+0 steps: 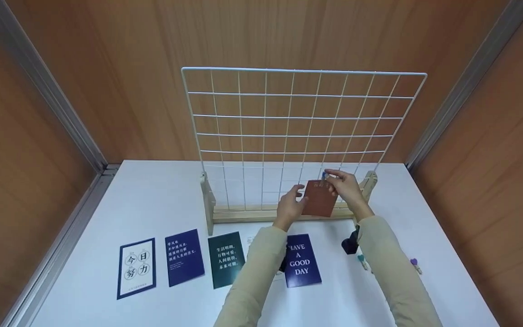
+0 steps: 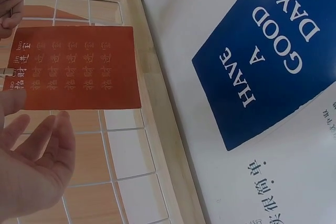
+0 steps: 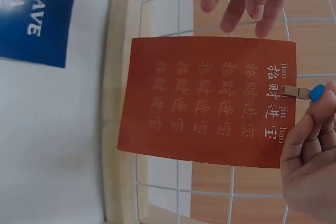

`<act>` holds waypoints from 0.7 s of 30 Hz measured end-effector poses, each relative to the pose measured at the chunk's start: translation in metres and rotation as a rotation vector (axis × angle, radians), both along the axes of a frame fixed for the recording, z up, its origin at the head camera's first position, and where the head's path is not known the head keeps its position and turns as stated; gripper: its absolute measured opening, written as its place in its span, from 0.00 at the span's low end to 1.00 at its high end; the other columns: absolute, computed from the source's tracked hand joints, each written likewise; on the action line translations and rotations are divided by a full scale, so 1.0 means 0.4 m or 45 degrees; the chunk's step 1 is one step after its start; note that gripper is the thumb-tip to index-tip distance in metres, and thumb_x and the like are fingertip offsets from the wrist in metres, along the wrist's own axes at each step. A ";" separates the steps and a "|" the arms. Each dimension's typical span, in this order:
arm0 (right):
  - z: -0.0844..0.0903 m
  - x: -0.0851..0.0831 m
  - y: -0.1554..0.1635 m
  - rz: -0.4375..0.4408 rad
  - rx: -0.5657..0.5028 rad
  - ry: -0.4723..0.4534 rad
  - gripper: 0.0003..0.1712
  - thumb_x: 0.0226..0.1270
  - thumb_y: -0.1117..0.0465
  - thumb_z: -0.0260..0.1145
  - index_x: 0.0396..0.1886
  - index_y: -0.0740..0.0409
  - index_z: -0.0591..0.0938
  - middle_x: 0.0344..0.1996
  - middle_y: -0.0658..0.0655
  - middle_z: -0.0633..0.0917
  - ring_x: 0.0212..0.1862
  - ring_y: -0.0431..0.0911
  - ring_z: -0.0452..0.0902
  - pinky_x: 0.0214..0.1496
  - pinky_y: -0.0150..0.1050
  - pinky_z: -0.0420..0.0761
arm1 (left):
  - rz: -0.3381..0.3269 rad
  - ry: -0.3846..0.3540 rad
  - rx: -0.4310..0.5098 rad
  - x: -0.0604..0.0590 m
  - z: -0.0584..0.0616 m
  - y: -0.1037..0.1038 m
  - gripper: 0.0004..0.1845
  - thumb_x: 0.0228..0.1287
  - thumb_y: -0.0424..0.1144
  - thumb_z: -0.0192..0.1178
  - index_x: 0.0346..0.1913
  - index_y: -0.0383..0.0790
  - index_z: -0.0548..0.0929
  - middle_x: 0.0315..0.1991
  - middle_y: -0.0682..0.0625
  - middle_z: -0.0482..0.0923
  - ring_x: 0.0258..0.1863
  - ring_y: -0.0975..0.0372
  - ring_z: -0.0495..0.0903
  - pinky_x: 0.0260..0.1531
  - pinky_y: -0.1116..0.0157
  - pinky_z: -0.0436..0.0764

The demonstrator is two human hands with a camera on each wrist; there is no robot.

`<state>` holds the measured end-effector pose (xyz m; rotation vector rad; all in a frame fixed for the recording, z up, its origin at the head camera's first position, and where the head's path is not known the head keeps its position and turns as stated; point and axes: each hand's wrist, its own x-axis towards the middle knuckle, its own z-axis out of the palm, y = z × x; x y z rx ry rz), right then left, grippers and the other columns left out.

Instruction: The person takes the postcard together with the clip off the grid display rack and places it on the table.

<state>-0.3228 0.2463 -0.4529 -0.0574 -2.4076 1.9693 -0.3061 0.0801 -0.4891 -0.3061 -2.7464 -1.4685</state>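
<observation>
A red-brown card (image 1: 319,198) with pale characters hangs against the lower part of the white wire grid (image 1: 261,116). A small wooden clip with a blue head (image 3: 307,93) sits on the card's top edge. My right hand (image 1: 329,177) pinches that clip between thumb and fingers (image 3: 310,145). My left hand (image 1: 297,194) hovers at the card's left edge with straight, spread fingers (image 2: 39,145); whether it touches the card I cannot tell. The card (image 2: 76,66) hangs upright in front of the grid wires.
The grid stands in a wooden base (image 1: 243,213) on a white table (image 1: 161,195). Several cards lie in front: white with blue border (image 1: 136,268), blue (image 1: 184,257), dark green (image 1: 226,260), blue "HAVE A GOOD DAY" (image 1: 303,260). Loose clips (image 1: 361,260) (image 1: 415,264) lie at right.
</observation>
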 end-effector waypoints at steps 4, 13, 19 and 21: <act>-0.002 0.000 -0.003 0.005 0.029 0.007 0.19 0.63 0.64 0.54 0.53 0.67 0.72 0.18 0.55 0.74 0.17 0.36 0.67 0.20 0.30 0.71 | 0.026 0.018 -0.011 -0.001 0.003 0.005 0.18 0.60 0.38 0.55 0.54 0.41 0.72 0.44 0.42 0.77 0.45 0.52 0.74 0.43 0.58 0.71; -0.009 -0.004 -0.002 0.007 0.016 0.017 0.18 0.64 0.64 0.54 0.52 0.69 0.73 0.18 0.56 0.73 0.17 0.37 0.67 0.19 0.27 0.70 | 0.042 -0.006 0.012 -0.007 0.003 0.025 0.16 0.60 0.38 0.55 0.52 0.43 0.74 0.42 0.46 0.78 0.45 0.54 0.75 0.41 0.59 0.72; -0.011 -0.005 -0.005 -0.008 0.028 0.019 0.18 0.64 0.64 0.54 0.51 0.68 0.74 0.20 0.60 0.73 0.18 0.37 0.67 0.21 0.30 0.71 | 0.072 -0.006 0.093 -0.010 0.002 0.030 0.12 0.59 0.36 0.56 0.47 0.41 0.75 0.42 0.44 0.77 0.43 0.53 0.75 0.40 0.58 0.73; -0.010 -0.005 -0.006 -0.017 0.030 0.014 0.17 0.64 0.63 0.55 0.51 0.67 0.75 0.22 0.61 0.74 0.18 0.37 0.67 0.22 0.31 0.72 | 0.077 -0.014 0.106 -0.010 0.003 0.031 0.11 0.59 0.36 0.56 0.45 0.41 0.75 0.41 0.45 0.78 0.43 0.53 0.75 0.40 0.59 0.73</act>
